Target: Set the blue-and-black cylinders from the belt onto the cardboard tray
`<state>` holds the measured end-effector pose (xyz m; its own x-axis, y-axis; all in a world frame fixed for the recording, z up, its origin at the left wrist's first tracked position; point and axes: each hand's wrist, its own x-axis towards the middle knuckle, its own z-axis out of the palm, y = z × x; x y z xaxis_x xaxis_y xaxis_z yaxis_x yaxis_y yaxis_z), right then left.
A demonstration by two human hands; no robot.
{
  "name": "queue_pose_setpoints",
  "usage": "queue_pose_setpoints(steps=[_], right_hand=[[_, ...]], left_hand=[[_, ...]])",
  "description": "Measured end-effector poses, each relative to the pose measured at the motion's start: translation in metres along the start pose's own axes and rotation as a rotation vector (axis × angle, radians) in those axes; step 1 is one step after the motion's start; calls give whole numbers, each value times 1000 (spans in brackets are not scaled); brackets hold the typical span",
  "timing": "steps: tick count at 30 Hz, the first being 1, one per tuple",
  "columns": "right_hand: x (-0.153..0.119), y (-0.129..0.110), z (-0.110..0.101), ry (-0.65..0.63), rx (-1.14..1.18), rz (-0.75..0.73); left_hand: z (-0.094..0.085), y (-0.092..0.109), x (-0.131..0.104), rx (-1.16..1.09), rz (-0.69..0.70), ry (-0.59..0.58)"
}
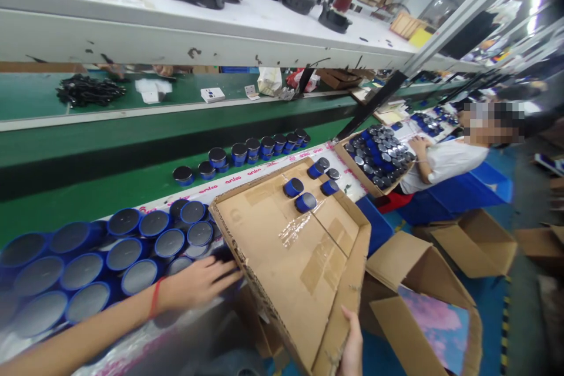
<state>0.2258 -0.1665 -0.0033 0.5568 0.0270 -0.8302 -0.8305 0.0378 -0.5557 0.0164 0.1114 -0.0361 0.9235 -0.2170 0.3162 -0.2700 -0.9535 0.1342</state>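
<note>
Cardboard tray (282, 252): shallow, flat box tilted over the bench edge, with five small blue round tins (306, 201) lying at its far end.
Right hand (352, 346): fingers curled around the tray's near corner, gripping it from below.
Left hand (198, 283): flat, fingers spread open, resting at the tray's left edge against a cluster of blue tins (132, 252).
Green belt (88, 188): carries a row of more blue tins (247, 151).
Co-worker (445, 161): seated further along beside another full tray (379, 158).
</note>
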Motion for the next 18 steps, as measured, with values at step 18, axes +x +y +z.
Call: queue_pose_setpoints(steps=[18], right_hand=[[26,17,-13,-11,34,103]], left_hand=[[-39,-69,105,-36,-420,43]])
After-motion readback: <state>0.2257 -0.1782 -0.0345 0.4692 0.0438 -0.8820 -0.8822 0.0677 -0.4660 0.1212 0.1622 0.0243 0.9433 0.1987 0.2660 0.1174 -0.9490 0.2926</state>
